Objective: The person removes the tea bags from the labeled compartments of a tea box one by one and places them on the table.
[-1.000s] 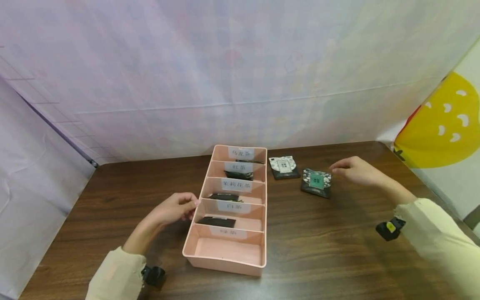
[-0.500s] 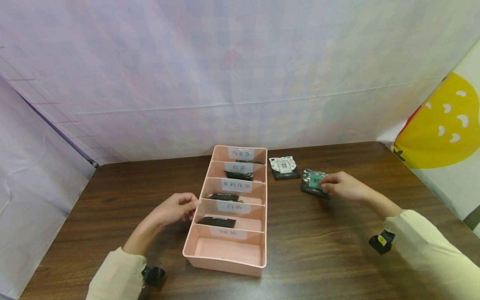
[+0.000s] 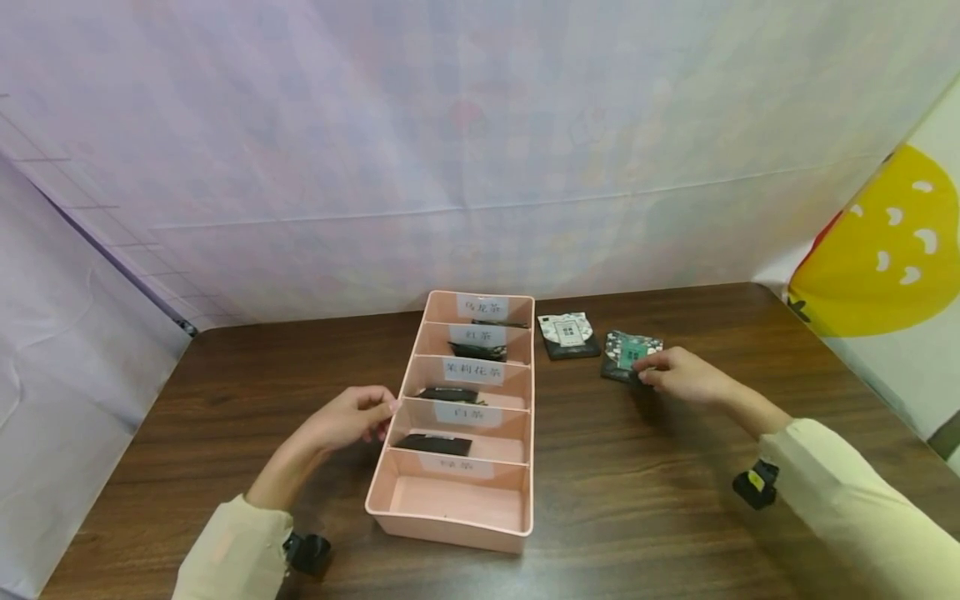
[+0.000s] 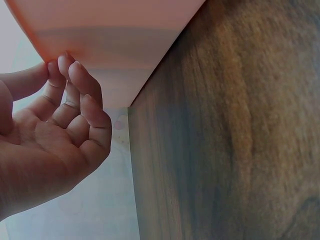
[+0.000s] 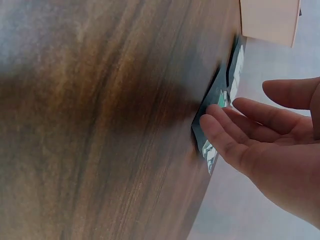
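A pink divided box with labelled compartments stands mid-table. My left hand pinches its left rim between thumb and fingers; the left wrist view shows the fingertips on the pink wall. Right of the box lies a dark tea sachet with a green label. My right hand touches the near side of that sachet with its fingertips. In the right wrist view the fingers of the right hand are loosely extended against the sachet, the thumb held apart from it.
A second sachet with a white label lies between the box and the green-labelled one. Several dark sachets, one of them here, stand in the box's compartments. A pale curtain hangs behind the wooden table.
My right hand has come left and toward me, from beside the green-labelled sachet onto its near edge. The sachet has shifted slightly away. My left hand and the box have stayed put.
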The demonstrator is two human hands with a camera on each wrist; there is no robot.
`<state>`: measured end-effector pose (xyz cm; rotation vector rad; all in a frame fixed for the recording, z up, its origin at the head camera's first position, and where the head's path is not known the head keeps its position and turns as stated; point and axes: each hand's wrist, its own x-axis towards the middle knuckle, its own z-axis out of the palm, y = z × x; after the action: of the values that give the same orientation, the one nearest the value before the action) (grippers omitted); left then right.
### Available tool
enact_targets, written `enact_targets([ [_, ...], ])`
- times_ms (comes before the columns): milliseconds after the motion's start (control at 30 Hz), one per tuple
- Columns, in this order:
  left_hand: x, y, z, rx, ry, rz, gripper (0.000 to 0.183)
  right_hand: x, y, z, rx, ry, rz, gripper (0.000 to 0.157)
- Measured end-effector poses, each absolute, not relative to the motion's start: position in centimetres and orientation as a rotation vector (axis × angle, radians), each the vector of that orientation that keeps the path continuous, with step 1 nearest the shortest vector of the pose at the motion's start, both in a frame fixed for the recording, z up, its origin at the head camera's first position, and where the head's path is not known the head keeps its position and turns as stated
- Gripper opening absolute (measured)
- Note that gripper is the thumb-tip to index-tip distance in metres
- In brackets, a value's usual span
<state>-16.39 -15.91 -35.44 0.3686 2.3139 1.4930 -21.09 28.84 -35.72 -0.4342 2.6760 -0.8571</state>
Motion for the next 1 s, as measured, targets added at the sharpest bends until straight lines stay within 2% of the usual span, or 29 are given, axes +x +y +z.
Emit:
enact_targets([
  [1000, -16.6, -16.2, -35.9, 0.375, 2.311, 1.480, 0.017, -24.4, 29.8, -35.9, -0.439, 2.706, -0.773, 0.035],
])
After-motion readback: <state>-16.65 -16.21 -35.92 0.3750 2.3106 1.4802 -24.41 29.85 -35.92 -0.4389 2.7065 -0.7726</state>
